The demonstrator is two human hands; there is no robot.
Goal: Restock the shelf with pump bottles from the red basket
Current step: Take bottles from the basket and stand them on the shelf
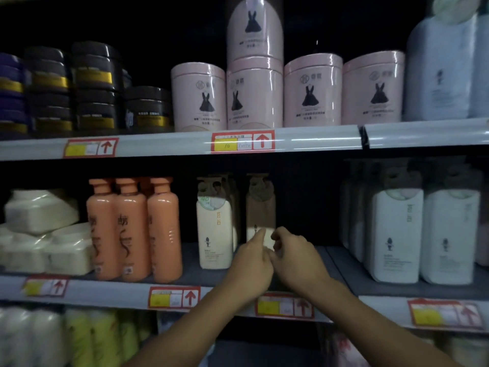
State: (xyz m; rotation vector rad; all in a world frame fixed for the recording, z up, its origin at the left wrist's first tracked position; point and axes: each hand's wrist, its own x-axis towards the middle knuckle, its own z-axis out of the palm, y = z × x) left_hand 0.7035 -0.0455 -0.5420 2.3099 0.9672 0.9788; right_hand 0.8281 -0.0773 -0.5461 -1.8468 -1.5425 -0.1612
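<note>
On the middle shelf (201, 271) stands a cream pump bottle (214, 229) and, just right of it and further back, a second cream pump bottle (260, 207) in shadow. My left hand (251, 266) and my right hand (296, 258) both reach to the base of that second bottle, fingers curled round its lower part from either side. The bottle stands upright. The red basket is out of view.
Orange pump bottles (133, 229) stand left of the cream ones, white packs (42, 234) further left. White pump bottles (423, 234) fill the right of the shelf. A dark gap lies between the held bottle and them. Pink tubs (254, 94) and black jars (95, 86) sit above.
</note>
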